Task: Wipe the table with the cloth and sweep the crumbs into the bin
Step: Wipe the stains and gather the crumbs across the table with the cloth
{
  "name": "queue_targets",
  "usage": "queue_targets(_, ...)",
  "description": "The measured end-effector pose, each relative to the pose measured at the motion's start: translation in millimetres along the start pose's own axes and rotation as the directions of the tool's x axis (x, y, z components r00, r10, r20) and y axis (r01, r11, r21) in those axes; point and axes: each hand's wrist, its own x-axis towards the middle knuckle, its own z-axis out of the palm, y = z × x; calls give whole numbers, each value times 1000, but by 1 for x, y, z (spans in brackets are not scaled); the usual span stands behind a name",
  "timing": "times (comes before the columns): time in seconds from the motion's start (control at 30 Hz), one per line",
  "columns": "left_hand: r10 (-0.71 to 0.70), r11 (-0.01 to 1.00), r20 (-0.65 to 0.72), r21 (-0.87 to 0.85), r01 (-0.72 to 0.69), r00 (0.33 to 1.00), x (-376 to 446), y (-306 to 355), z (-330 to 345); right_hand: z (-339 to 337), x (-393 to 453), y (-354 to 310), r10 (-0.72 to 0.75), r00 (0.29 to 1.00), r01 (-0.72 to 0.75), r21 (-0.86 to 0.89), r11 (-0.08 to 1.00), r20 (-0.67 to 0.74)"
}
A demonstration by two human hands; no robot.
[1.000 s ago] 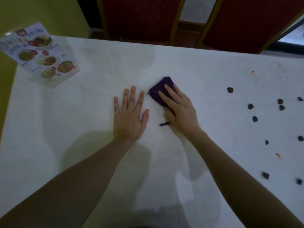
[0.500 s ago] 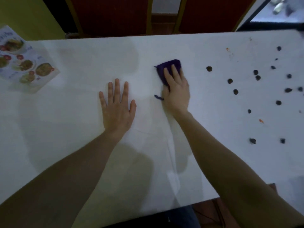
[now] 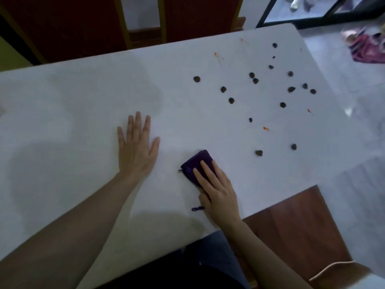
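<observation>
A folded purple cloth (image 3: 196, 163) lies on the white table (image 3: 73, 113) near its front edge. My right hand (image 3: 218, 190) presses flat on the cloth with straight fingers, and a purple loop sticks out by the thumb. My left hand (image 3: 137, 147) lies flat on the table, fingers spread, a little left of the cloth. Several dark crumbs (image 3: 231, 100) and small orange specks (image 3: 265, 128) are scattered over the right half of the table, beyond and right of the cloth. No bin is recognisable.
Two red chairs with yellow frames (image 3: 143, 21) stand behind the far edge. A brown wooden surface (image 3: 295, 230) sits below the table's front right corner, with a light-coloured rim (image 3: 333, 270) at the bottom right. A pink bundle (image 3: 366, 49) lies on the pale floor at right.
My right hand has drawn the cloth back toward the table's front edge. The view has swung right, so the menu card at left has left the frame. My left hand stays flat.
</observation>
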Motion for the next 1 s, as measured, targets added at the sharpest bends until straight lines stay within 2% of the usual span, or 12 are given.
queue_targets(0.17,89,996,37,-22,-88,995,-1,89,34,-39,-40,83,34,999,-35,-49,998,-16)
queue_targets(0.3,52,999,24,-9,-52,998,13,139,50,-70,-56,158,131,991,-133,-54,990,-37)
queue_targets(0.5,-9,994,-32,110,12,999,21,156,63,-102,-27,248,352,932,-355,-28,934,-90)
queue_targets(0.67,-4,993,-46,117,9,999,22,157,65,-102,45,270,500,848,-501,42,864,-173)
queue_targets(0.8,-12,991,-44,132,18,999,20,157,66,-85,87,248,430,893,-424,72,903,-135)
queue_targets(0.9,-14,992,-42,125,19,999,20,158,66,-71,86,217,265,958,-258,77,963,-107)
queue_targets(1.0,-16,990,-47,139,22,999,20,159,66,-69,57,205,115,993,-114,50,992,-21)
